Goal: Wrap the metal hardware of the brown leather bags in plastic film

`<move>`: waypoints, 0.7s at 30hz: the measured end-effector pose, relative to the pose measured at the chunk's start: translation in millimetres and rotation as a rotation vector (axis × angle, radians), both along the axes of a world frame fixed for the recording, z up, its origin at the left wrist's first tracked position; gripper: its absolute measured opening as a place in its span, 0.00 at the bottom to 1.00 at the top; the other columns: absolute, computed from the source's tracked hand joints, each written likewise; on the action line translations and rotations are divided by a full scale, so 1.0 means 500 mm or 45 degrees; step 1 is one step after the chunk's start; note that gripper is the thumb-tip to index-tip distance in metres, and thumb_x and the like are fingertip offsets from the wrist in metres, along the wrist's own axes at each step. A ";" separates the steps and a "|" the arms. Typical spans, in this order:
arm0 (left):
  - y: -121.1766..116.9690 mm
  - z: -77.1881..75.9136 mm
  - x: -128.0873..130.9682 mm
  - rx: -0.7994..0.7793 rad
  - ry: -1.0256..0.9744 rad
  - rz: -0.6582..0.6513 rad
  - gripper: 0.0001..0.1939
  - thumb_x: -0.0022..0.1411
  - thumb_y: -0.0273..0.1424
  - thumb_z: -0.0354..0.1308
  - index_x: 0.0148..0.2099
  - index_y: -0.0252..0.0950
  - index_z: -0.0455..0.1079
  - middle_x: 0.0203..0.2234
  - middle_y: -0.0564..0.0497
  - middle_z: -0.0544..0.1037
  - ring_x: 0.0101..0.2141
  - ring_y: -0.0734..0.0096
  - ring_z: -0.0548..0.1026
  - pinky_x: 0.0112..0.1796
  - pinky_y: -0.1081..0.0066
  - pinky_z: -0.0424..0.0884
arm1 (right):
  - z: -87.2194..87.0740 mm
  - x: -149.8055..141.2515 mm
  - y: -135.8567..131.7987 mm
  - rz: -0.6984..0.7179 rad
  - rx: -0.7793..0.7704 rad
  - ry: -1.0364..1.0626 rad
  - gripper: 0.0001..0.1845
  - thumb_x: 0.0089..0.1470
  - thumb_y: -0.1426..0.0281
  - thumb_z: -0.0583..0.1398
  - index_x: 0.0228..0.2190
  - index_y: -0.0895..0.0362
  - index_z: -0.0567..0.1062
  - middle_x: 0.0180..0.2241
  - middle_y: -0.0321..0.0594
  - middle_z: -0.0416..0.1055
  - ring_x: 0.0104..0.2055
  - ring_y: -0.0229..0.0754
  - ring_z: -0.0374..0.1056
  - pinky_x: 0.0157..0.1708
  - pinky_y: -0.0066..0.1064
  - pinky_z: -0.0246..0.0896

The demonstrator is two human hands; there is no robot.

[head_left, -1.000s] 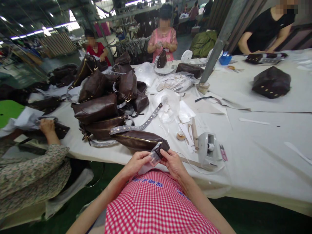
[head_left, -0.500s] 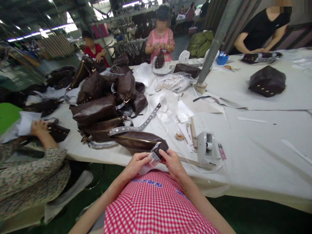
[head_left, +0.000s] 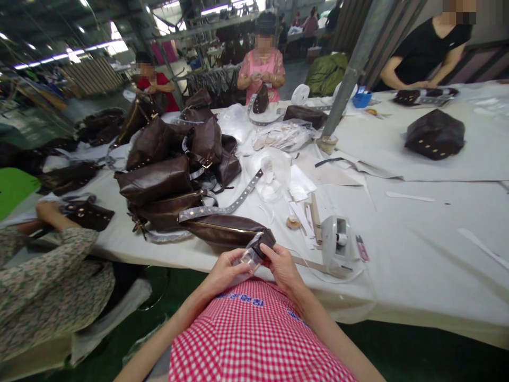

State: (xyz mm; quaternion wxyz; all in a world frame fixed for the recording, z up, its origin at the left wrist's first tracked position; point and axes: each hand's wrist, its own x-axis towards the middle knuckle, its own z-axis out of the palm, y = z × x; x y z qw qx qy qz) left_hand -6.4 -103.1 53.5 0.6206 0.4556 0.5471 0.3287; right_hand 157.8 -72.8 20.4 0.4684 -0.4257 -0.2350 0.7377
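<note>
Nearest bag (head_left: pixel 222 228) lies left of the tape dispenser (head_left: pixel 331 249)

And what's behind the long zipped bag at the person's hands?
By the far edge of the zipped bag runs a studded strap; beyond, leftward, lie piled brown bags. Anything low behind it is covered.

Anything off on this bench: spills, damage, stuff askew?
No spill or damage stands out. Just clutter: brown bags heaped at odd angles, loose strips strewn beside the tape dispenser. Dark piece in the right hand is partly covered; can't judge its condition.
</note>
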 end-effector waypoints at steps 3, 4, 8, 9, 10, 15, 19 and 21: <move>0.001 0.000 0.006 0.002 -0.021 0.031 0.20 0.49 0.27 0.62 0.47 0.32 0.74 0.31 0.50 0.78 0.33 0.69 0.73 0.40 0.69 0.67 | 0.000 0.000 0.002 -0.003 -0.011 0.024 0.17 0.38 0.60 0.70 0.28 0.59 0.78 0.27 0.38 0.76 0.30 0.40 0.69 0.32 0.32 0.68; 0.002 0.001 0.008 -0.002 -0.025 0.036 0.20 0.49 0.27 0.62 0.46 0.32 0.74 0.30 0.50 0.78 0.32 0.69 0.73 0.39 0.69 0.67 | -0.001 -0.001 0.003 -0.006 -0.009 0.023 0.16 0.38 0.60 0.70 0.27 0.59 0.78 0.27 0.38 0.76 0.29 0.40 0.69 0.31 0.32 0.67; 0.001 0.001 0.012 -0.019 -0.057 0.040 0.18 0.49 0.29 0.63 0.45 0.33 0.75 0.31 0.51 0.78 0.32 0.70 0.73 0.38 0.71 0.67 | 0.000 -0.001 0.005 -0.010 0.001 0.018 0.15 0.38 0.61 0.70 0.26 0.59 0.78 0.26 0.36 0.75 0.28 0.39 0.67 0.30 0.31 0.66; 0.001 0.000 0.012 -0.031 -0.075 0.041 0.18 0.49 0.29 0.64 0.45 0.33 0.74 0.31 0.50 0.79 0.32 0.70 0.73 0.38 0.71 0.67 | 0.001 -0.001 0.006 -0.009 -0.001 0.020 0.15 0.38 0.61 0.70 0.26 0.59 0.78 0.25 0.36 0.75 0.27 0.38 0.67 0.30 0.31 0.66; 0.001 -0.002 0.011 -0.045 -0.096 0.042 0.19 0.49 0.29 0.64 0.46 0.33 0.74 0.32 0.50 0.79 0.32 0.70 0.74 0.38 0.71 0.67 | 0.002 0.000 0.006 -0.006 -0.005 0.021 0.15 0.37 0.61 0.70 0.26 0.59 0.78 0.25 0.36 0.75 0.27 0.38 0.67 0.30 0.31 0.66; 0.003 -0.005 0.007 -0.083 -0.169 0.000 0.25 0.48 0.29 0.65 0.51 0.34 0.71 0.34 0.49 0.79 0.34 0.68 0.75 0.40 0.69 0.68 | 0.006 0.007 0.007 0.045 -0.015 0.043 0.17 0.36 0.60 0.71 0.25 0.60 0.77 0.24 0.37 0.74 0.26 0.38 0.67 0.28 0.30 0.65; 0.008 -0.003 0.009 0.002 -0.193 -0.041 0.35 0.47 0.25 0.64 0.59 0.36 0.62 0.39 0.49 0.78 0.35 0.68 0.75 0.41 0.67 0.68 | 0.004 0.009 0.009 0.057 -0.013 0.052 0.19 0.35 0.59 0.71 0.28 0.60 0.78 0.25 0.37 0.75 0.27 0.38 0.67 0.28 0.30 0.65; 0.011 -0.004 0.009 0.043 -0.150 -0.061 0.37 0.48 0.25 0.63 0.61 0.37 0.58 0.37 0.50 0.78 0.34 0.69 0.75 0.40 0.68 0.68 | 0.000 0.008 0.010 0.044 -0.005 0.044 0.19 0.36 0.59 0.70 0.28 0.60 0.79 0.26 0.37 0.76 0.27 0.38 0.67 0.29 0.30 0.66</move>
